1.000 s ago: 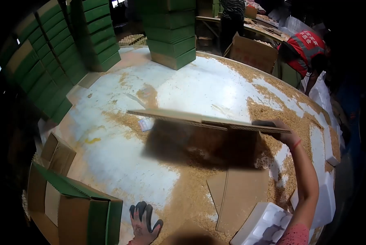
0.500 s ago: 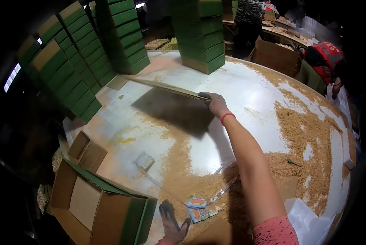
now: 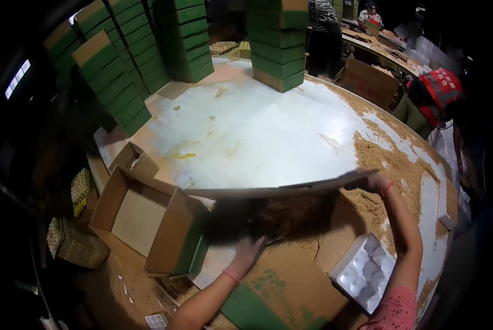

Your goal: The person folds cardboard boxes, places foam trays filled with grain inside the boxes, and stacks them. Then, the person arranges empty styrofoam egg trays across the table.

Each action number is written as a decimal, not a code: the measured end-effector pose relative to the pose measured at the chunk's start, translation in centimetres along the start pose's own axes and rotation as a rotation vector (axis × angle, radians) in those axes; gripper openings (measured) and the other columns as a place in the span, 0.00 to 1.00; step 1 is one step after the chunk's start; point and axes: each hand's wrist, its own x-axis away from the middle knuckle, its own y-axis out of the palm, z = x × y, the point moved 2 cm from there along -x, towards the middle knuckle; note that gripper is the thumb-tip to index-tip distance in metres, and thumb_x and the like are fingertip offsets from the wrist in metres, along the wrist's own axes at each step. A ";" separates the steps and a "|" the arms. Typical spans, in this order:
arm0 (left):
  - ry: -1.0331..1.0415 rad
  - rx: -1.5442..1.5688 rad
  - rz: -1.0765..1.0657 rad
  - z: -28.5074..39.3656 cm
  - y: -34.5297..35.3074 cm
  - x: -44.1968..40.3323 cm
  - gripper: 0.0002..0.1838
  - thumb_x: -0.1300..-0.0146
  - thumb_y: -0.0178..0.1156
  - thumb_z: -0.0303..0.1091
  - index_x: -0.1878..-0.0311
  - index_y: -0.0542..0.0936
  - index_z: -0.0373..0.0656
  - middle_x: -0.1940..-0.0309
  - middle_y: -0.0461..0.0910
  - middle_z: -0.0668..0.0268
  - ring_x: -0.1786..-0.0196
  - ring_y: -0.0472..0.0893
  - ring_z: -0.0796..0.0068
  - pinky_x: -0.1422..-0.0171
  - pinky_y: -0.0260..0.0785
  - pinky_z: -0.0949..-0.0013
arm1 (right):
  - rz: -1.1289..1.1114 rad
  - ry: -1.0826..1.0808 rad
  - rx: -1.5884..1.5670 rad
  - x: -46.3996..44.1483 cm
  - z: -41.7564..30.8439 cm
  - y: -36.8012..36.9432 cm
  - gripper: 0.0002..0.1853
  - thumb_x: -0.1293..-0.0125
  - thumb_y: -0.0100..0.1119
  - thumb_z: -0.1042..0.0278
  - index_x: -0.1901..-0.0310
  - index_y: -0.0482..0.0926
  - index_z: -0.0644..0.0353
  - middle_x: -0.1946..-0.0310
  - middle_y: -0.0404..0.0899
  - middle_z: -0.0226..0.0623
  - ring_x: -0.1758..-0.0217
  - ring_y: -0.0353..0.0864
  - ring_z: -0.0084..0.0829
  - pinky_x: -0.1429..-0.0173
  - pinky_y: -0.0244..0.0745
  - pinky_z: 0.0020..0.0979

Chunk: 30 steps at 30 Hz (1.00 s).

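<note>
My right hand (image 3: 369, 181) grips the right end of a flat cardboard sheet (image 3: 268, 191), which stands on edge across the white table (image 3: 268, 132). Dark shadow lies on the near side of the sheet. My left hand (image 3: 249, 253) reaches over the tabletop below the sheet, its fingers partly blurred in that shadow; whether it holds anything is unclear. An open green and brown box (image 3: 175, 236) is to its left. Nearest me lies a cardboard piece with green print (image 3: 282, 286). A white moulded tray (image 3: 366, 269) sits by my right forearm.
Green box stacks (image 3: 277, 47) stand at the table's far side and left. Brown husks (image 3: 403, 181) cover the right side. Egg trays (image 3: 73, 242) are stacked at the lower left. A person in a red vest (image 3: 436, 96) bends at the right edge; other people are behind.
The sheet swept far over the table, then came back toward me in my right hand. My left hand moved from the near edge to below the sheet. The near surface at left is now visible.
</note>
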 end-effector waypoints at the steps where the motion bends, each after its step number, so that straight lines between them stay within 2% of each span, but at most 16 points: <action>1: 0.161 -0.127 0.032 0.3 2.5 0.3 0.32 0.31 0.51 0.52 0.31 0.64 0.43 0.29 0.54 0.42 0.26 0.51 0.43 0.26 0.47 0.48 | 0.049 0.086 -0.042 4.2 -2.1 0.7 0.18 0.37 0.63 0.66 0.46 0.80 0.60 0.53 0.84 0.35 0.51 0.78 0.22 0.44 0.74 0.27; 2: 0.315 -0.250 0.083 0.5 5.0 0.6 0.33 0.31 0.49 0.56 0.31 0.64 0.44 0.29 0.54 0.42 0.25 0.50 0.43 0.27 0.50 0.47 | 0.094 0.169 -0.084 8.4 -4.0 1.9 0.17 0.37 0.64 0.67 0.46 0.81 0.58 0.54 0.84 0.35 0.53 0.78 0.20 0.47 0.75 0.27; 3: 0.297 -0.140 0.129 3.6 4.6 2.1 0.36 0.33 0.49 0.58 0.29 0.61 0.42 0.28 0.53 0.43 0.24 0.47 0.44 0.26 0.50 0.49 | 0.157 0.190 -0.176 11.5 -1.6 2.4 0.16 0.37 0.64 0.65 0.48 0.82 0.58 0.56 0.85 0.33 0.55 0.79 0.21 0.49 0.76 0.27; 5: 0.280 -0.027 0.228 9.7 0.9 6.1 0.40 0.34 0.50 0.59 0.28 0.58 0.41 0.28 0.52 0.43 0.23 0.45 0.46 0.25 0.50 0.50 | 0.277 0.194 0.090 17.6 -3.2 1.9 0.16 0.33 0.59 0.63 0.49 0.82 0.62 0.57 0.85 0.33 0.56 0.81 0.24 0.51 0.76 0.27; 7: 0.175 -0.352 -0.061 12.7 -2.3 10.0 0.37 0.34 0.53 0.53 0.27 0.58 0.44 0.28 0.53 0.46 0.25 0.51 0.45 0.25 0.52 0.52 | 0.417 0.089 0.072 22.6 -3.3 1.0 0.20 0.29 0.52 0.57 0.48 0.81 0.64 0.56 0.84 0.37 0.54 0.81 0.29 0.49 0.77 0.29; 8: 0.160 -0.348 -0.036 13.3 -4.4 11.9 0.37 0.34 0.53 0.53 0.27 0.58 0.44 0.28 0.53 0.46 0.25 0.51 0.45 0.25 0.52 0.52 | 0.488 0.059 -0.001 24.9 -3.4 0.7 0.22 0.28 0.48 0.54 0.47 0.80 0.65 0.54 0.84 0.39 0.52 0.82 0.31 0.47 0.77 0.30; 10: 0.502 0.085 -0.149 14.2 -9.9 15.6 0.36 0.36 0.58 0.48 0.28 0.61 0.45 0.29 0.57 0.48 0.27 0.57 0.46 0.26 0.54 0.51 | 0.608 0.043 -0.098 27.8 -4.9 1.4 0.22 0.27 0.47 0.55 0.47 0.79 0.66 0.54 0.83 0.39 0.51 0.81 0.31 0.46 0.76 0.30; 12: 0.769 0.057 0.060 14.5 -17.8 19.1 0.33 0.39 0.61 0.43 0.31 0.65 0.45 0.31 0.62 0.52 0.32 0.68 0.51 0.32 0.64 0.53 | 0.709 0.052 -0.163 29.1 -7.2 3.2 0.22 0.27 0.47 0.56 0.46 0.79 0.67 0.53 0.83 0.40 0.50 0.81 0.31 0.45 0.76 0.31; 14: 0.754 -0.017 0.307 12.8 -26.7 20.1 0.32 0.44 0.62 0.38 0.35 0.70 0.38 0.36 0.69 0.51 0.33 0.69 0.55 0.32 0.65 0.59 | 0.783 0.053 -0.213 28.7 -9.5 5.5 0.22 0.27 0.46 0.56 0.45 0.78 0.67 0.52 0.83 0.40 0.49 0.81 0.31 0.44 0.75 0.31; 20: 0.634 0.708 0.913 -8.0 -48.5 10.6 0.20 0.28 0.52 0.32 0.35 0.70 0.37 0.42 0.75 0.63 0.40 0.75 0.71 0.34 0.65 0.66 | 1.051 0.011 -0.354 16.7 -14.3 15.6 0.22 0.26 0.44 0.58 0.44 0.76 0.70 0.50 0.81 0.40 0.45 0.80 0.31 0.40 0.74 0.33; 22: 0.558 0.853 0.967 -17.2 -52.5 5.4 0.21 0.29 0.54 0.33 0.36 0.70 0.39 0.44 0.76 0.65 0.43 0.76 0.73 0.36 0.67 0.67 | 0.977 0.002 -0.353 7.4 -16.8 20.3 0.18 0.28 0.49 0.62 0.49 0.79 0.68 0.57 0.83 0.36 0.53 0.82 0.30 0.44 0.76 0.33; 23: 0.491 0.996 1.036 -21.3 -54.0 3.3 0.21 0.31 0.56 0.34 0.37 0.71 0.41 0.46 0.76 0.67 0.47 0.77 0.75 0.38 0.68 0.69 | 0.912 0.016 -0.703 3.1 -16.9 23.0 0.15 0.29 0.51 0.63 0.53 0.80 0.67 0.61 0.83 0.35 0.58 0.81 0.29 0.48 0.77 0.31; 24: 0.499 1.001 1.038 -23.7 -55.1 2.1 0.21 0.31 0.56 0.34 0.37 0.71 0.41 0.46 0.76 0.67 0.47 0.77 0.75 0.38 0.68 0.69 | 0.828 0.017 -1.048 -1.3 -16.4 25.2 0.13 0.30 0.54 0.64 0.57 0.82 0.65 0.64 0.83 0.33 0.62 0.81 0.28 0.52 0.77 0.30; 26: 0.141 1.046 1.006 -27.8 -56.3 1.2 0.19 0.31 0.57 0.34 0.39 0.73 0.44 0.51 0.77 0.71 0.53 0.77 0.77 0.45 0.69 0.73 | 0.754 0.125 -1.064 -7.5 -12.8 30.7 0.14 0.34 0.59 0.59 0.56 0.80 0.62 0.68 0.82 0.36 0.66 0.82 0.28 0.58 0.77 0.27; 27: 0.153 1.048 1.011 -29.2 -57.3 1.7 0.19 0.31 0.57 0.34 0.39 0.73 0.44 0.51 0.77 0.71 0.53 0.77 0.77 0.45 0.69 0.73 | 0.755 0.113 -1.061 -8.1 -14.1 31.3 0.14 0.34 0.59 0.59 0.56 0.80 0.62 0.68 0.82 0.36 0.66 0.82 0.28 0.58 0.77 0.27; 30: 0.135 1.129 0.948 -33.2 -60.8 4.1 0.19 0.31 0.56 0.30 0.39 0.72 0.40 0.52 0.76 0.72 0.55 0.75 0.82 0.49 0.68 0.75 | 1.147 0.321 -0.860 -6.3 -14.8 31.6 0.10 0.35 0.58 0.62 0.68 0.80 0.59 0.74 0.79 0.32 0.74 0.79 0.26 0.70 0.74 0.27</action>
